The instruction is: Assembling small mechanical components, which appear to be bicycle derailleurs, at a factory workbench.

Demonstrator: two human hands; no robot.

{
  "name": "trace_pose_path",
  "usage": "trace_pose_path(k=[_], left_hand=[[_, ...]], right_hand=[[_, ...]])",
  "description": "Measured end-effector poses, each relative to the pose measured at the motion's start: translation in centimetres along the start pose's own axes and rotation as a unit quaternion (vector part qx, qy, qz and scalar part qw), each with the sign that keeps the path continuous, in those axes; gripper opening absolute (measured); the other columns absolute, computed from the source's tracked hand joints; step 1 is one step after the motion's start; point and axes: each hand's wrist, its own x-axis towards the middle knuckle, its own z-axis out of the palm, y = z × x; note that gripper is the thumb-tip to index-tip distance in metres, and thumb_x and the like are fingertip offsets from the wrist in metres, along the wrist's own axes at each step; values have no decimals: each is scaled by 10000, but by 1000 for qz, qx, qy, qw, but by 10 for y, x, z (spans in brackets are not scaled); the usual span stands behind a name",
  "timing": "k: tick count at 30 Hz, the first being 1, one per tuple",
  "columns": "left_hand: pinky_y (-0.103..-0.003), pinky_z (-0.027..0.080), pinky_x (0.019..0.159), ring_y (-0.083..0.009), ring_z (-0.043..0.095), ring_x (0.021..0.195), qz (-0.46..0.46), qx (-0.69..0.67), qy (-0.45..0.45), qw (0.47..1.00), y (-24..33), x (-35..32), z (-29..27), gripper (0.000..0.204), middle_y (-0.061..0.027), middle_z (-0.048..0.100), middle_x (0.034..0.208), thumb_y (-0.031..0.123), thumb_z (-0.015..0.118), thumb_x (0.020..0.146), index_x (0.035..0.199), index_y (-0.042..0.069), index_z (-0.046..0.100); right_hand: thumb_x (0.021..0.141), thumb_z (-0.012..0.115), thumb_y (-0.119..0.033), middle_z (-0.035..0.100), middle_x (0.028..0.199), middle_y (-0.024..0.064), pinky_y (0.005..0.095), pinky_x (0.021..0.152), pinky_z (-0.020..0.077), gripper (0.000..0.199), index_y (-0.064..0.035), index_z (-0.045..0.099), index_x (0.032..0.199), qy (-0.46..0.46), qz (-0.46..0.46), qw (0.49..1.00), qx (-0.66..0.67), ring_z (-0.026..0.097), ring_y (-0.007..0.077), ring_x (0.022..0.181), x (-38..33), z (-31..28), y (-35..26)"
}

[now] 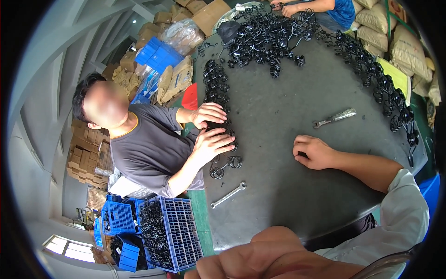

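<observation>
My right hand (314, 152) rests on the dark tabletop (278, 107) with its fingers curled into a loose fist; nothing shows in it. Nearest to it lies an open-ended wrench (333, 118) with a wrapped handle. Large and close at the bottom edge is my left hand (260, 258), its fingers bent in; whatever they may hold is hidden. A bare metal combination wrench (228, 195) lies near the table's left edge. Across from me a co-worker's two hands (211, 139) lie over a row of black coiled wire parts (216, 83), with a few loose coils (227, 166) below them.
A big heap of black coiled parts (267, 39) covers the far end, where another person's hands (291, 9) reach in. More coils (376, 79) line the right edge. Blue crates (179, 232) stand on the floor at lower left. Sacks (409, 51) are stacked at far right.
</observation>
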Motion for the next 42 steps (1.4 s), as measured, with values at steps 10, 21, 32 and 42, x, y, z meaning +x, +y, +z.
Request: trace_pose_path(k=[10, 21, 32, 42], left_hand=[[-283, 312, 713, -107, 467, 826, 77, -253, -11, 964, -12, -1, -13, 136, 83, 452, 877, 86, 607, 939, 916, 157, 494], [-330, 418, 825, -157, 539, 922, -225, -5, -38, 974, 10, 0, 19, 164, 61, 573, 992, 234, 702, 931, 1024, 174, 581], [-537, 599, 754, -491, 706, 902, -571, -340, -295, 686, -4, 21, -3, 769, -412, 636, 1086, 541, 551, 971, 1126, -209, 623], [-257, 459, 462, -128, 624, 534, -563, -166, -293, 755, -74, 10, -27, 79, -78, 682, 745, -5, 688, 882, 824, 5, 636]], right_hand=[[839, 698, -73, 568, 977, 89, 414, 790, 496, 127, -66, 574, 866, 2, -2, 1000, -2, 605, 300, 927, 1, 1, 1], [840, 703, -83, 578, 998, 87, 409, 812, 504, 120, -66, 589, 874, 8, 0, 1000, -5, 612, 298, 944, 0, -2, 2], [833, 719, -90, 597, 1022, 93, 413, 794, 516, 120, -70, 622, 901, 11, -11, 1000, -13, 621, 312, 940, -2, 0, -2], [771, 764, -145, 622, 938, 75, 402, 787, 541, 200, -67, 646, 911, 89, -182, 975, -90, 638, 274, 925, 7, 3, 10]])
